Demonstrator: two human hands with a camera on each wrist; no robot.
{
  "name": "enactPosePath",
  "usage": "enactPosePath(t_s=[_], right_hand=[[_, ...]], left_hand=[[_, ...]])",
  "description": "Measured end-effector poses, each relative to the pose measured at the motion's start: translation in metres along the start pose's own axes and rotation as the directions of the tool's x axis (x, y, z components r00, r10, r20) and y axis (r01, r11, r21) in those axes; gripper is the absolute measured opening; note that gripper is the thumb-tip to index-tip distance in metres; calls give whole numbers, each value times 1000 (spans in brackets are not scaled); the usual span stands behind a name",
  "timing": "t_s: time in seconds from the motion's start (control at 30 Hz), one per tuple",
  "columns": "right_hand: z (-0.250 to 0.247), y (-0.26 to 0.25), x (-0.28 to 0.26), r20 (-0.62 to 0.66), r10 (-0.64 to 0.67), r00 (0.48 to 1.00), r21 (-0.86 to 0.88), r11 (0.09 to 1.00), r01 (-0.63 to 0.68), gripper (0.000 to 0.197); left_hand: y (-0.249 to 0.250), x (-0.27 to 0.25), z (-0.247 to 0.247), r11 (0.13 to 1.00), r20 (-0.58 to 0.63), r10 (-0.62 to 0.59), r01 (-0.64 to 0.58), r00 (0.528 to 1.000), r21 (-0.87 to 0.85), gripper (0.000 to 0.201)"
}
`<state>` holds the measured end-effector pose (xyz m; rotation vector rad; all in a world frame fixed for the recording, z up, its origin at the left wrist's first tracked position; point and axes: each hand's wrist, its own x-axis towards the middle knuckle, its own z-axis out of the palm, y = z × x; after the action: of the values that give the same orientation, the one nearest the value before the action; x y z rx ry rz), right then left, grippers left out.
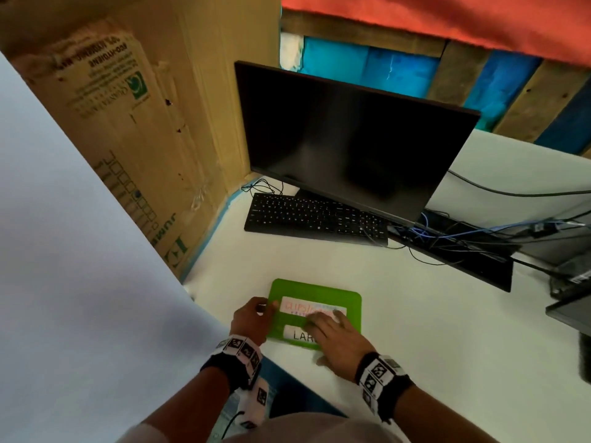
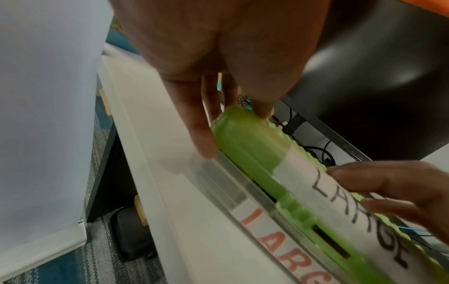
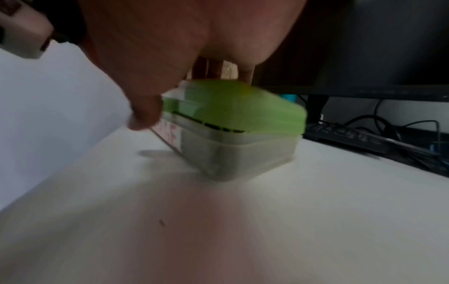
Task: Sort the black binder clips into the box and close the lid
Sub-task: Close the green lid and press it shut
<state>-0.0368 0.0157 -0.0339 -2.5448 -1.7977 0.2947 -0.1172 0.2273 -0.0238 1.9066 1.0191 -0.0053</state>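
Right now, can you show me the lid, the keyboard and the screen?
lid (image 1: 319,289): head view, far green edge.
keyboard (image 1: 313,217): head view, middle keys.
screen (image 1: 348,135): head view, dark centre.

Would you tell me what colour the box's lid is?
The lid is bright green, clearest in the head view.

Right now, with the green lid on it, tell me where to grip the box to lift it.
Grip the box by its short ends, fingers under the stepped rim, coming from left and right. Its walls taper downward, so the rim likely gives the surest stop. Don't lift by the green lid: a dark gap along its near edge suggests it isn't seated.
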Motion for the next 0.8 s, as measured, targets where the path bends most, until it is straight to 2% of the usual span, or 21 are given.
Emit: enactPosePath(t_s=[0.03, 0.07, 0.1, 0.13, 0.17, 0.2, 0.23, 0.3, 0.33, 0.4, 0.5, 0.63, 0.8], right_hand=[[4, -2, 4, -42, 27, 999, -14, 1000, -28, 67], [6, -3, 7, -95, 43, 995, -12, 999, -45, 66], [8, -2, 9, -135, 46, 990, 1, 999, -46, 69], [8, 0, 11, -151, 44, 988, 16, 999, -42, 73], [8, 2, 12, -158, 34, 987, 22, 999, -31, 77], [5, 3, 12, -154, 22, 988, 23, 1000, -18, 78], [3, 3, 12, -151, 12, 988, 22, 1000, -9, 77], [2, 4, 13, -150, 13, 989, 8, 1000, -12, 69], [4, 4, 13, -157, 19, 987, -3, 1000, -20, 63], [8, 3, 14, -167, 27, 986, -33, 999, -32, 50], [15, 1, 14, -134, 31, 991, -83, 996, -42, 52], [19, 0, 12, -127, 2, 992, -174, 984, -24, 49], [16, 5, 9, -96, -19, 995, -153, 988, 4, 41]], left_hand=[[0, -3, 2, 998, 32, 53, -54, 998, 22, 43], [-1, -7, 4, 981, 66, 168, -173, 984, 85, 53], [-1, -12, 4, 917, 135, 326, -348, 936, 197, 64], [-1, -16, 3, 778, 250, 475, -535, 844, 330, 72], [-2, -19, 4, 607, 389, 552, -675, 738, 420, 79], [-4, -21, 6, 472, 514, 540, -745, 666, 470, 85], [-4, -23, 7, 408, 577, 485, -753, 658, 516, 88], [-7, -21, 13, 415, 564, 425, -706, 708, 574, 86], [-6, -22, 14, 420, 535, 446, -695, 718, 583, 82], [-3, -20, 16, 373, 509, 512, -713, 692, 595, 74], [-2, -17, 20, 349, 455, 601, -728, 657, 590, 66], [1, -17, 19, 328, 459, 650, -768, 606, 550, 61], [1, -16, 18, 355, 503, 601, -771, 622, 529, 61]])
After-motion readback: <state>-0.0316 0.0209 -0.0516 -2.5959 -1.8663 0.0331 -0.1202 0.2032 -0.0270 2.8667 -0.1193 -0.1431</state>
